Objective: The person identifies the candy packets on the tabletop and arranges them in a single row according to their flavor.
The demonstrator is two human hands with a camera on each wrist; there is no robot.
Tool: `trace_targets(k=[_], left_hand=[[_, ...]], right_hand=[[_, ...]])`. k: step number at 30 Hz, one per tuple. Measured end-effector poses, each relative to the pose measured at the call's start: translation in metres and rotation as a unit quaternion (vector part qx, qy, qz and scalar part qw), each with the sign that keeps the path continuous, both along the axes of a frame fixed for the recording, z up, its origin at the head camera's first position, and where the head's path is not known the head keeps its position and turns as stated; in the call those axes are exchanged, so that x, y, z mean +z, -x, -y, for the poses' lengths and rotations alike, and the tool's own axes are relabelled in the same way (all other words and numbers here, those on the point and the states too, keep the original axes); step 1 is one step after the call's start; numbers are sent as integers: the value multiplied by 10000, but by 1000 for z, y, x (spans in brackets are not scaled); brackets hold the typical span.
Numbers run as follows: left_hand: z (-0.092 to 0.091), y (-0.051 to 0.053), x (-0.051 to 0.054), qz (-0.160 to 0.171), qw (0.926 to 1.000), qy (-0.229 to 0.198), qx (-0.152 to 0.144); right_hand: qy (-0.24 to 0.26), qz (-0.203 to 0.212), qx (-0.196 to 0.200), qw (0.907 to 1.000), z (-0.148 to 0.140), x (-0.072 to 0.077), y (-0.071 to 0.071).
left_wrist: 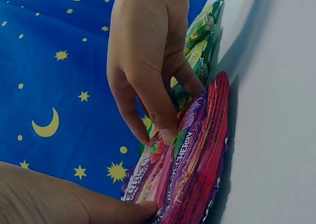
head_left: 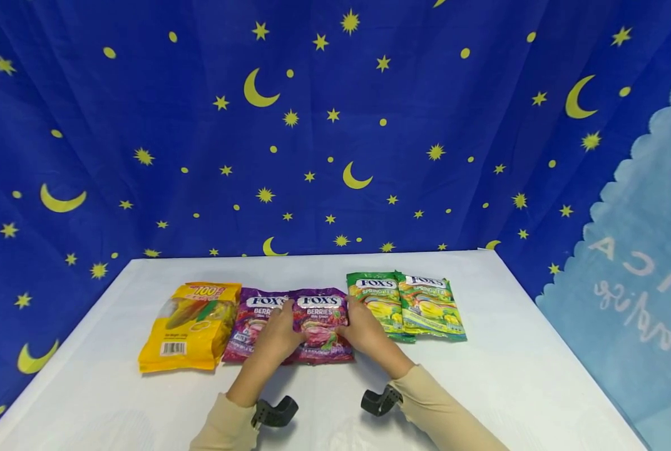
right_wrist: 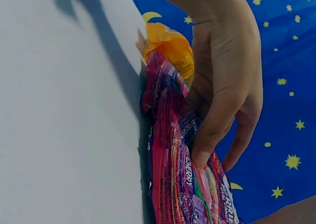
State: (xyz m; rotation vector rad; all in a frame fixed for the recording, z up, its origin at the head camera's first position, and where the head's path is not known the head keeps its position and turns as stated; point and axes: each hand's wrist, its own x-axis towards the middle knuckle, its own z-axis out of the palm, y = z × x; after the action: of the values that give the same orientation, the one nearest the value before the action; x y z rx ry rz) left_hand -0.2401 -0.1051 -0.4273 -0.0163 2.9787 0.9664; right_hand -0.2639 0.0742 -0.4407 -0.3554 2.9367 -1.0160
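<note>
Two purple berry candy packs, the left one and the right one, lie side by side on the white table, their adjoining edges meeting or overlapping. My left hand grips the right pack's left side, thumb on its face. On the opposite side my right hand holds the same pack with bent fingers. The left wrist view shows my right hand above and part of my left hand below, both touching the purple pack. In the right wrist view, my left hand's fingertips press the pack's printed face.
A yellow candy bag lies left of the purple packs. Two green candy packs, one beside my right hand and another farther right, overlap slightly. A blue star-patterned curtain hangs behind the table.
</note>
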Motion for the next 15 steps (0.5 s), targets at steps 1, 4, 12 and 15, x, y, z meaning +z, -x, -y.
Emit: trace_targets(k=[1, 4, 12, 15], left_hand=[[0, 0, 0, -6, 10000, 47, 12], [-1, 0, -1, -45, 9998, 188, 34], [-3, -3, -3, -533, 9975, 462, 10], [-4, -4, -1, -811, 9952, 541, -36]], right_hand=[[-31, -2, -1, 10000, 0, 0, 0], [-183, -35, 14, 9998, 0, 0, -1], [61, -49, 219, 9997, -6, 1, 1], [474, -9, 318, 9984, -12, 4, 5]])
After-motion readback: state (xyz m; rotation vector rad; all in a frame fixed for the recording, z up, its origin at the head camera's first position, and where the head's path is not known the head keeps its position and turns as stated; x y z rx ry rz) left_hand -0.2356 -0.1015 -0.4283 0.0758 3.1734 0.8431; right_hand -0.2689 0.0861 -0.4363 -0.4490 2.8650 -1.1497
